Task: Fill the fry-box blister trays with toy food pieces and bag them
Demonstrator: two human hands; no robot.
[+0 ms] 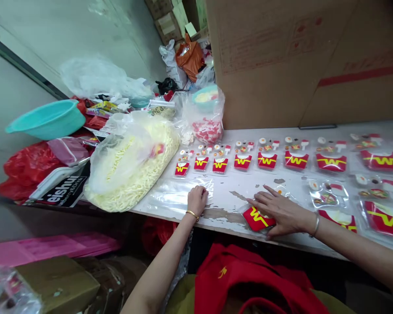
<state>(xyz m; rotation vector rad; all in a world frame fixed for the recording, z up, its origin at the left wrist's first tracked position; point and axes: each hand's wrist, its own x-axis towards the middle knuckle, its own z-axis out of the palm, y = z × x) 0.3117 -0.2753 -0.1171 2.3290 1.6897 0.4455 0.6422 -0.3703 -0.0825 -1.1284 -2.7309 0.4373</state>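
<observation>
My right hand lies with its fingers stretched out over a clear packet holding a red carton-shaped piece with a yellow W, near the table's front edge. The hand hides part of this packet. To the left, my left hand rests with curled fingers at the right end of some clear plastic bags. Whatever those fingers hold, if anything, is hidden. Similar packets, with red pieces and small food-shaped bits, form a row behind my hands. More packets lie at the right.
A large bag of pale yellow strips stands at the left of the table. Behind it is a bag of red and white pieces. A turquoise basin sits far left. A big cardboard box walls the back.
</observation>
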